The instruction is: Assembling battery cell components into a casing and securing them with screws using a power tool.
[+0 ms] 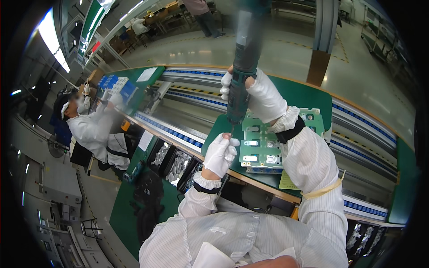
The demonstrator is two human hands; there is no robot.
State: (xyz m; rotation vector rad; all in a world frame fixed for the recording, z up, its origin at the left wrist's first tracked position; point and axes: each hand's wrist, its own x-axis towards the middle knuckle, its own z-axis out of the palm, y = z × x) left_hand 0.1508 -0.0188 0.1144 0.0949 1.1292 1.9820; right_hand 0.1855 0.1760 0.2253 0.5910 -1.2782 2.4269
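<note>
My right hand (268,99), in a white glove with bare fingertips showing, is wrapped round a dark green power screwdriver (238,98). The tool stands almost upright, its thin bit pointing down. Just under the bit, my gloved left hand (219,155) is closed, thumb and fingers pinched at the tip. Whatever small piece sits in that pinch is too small to make out. Beside both hands lies a flat module block (246,151) with a pale green top plate, slots and round metal spots. My right forearm covers part of it.
The block rests on a green mat (214,134) across a roller conveyor (174,133). Black bins (178,166) of shiny metal parts stand below the bench edge, left of my left forearm. A yellow sheet (289,182) lies by the block. At left, a co-worker (91,134) handles blue modules (120,87).
</note>
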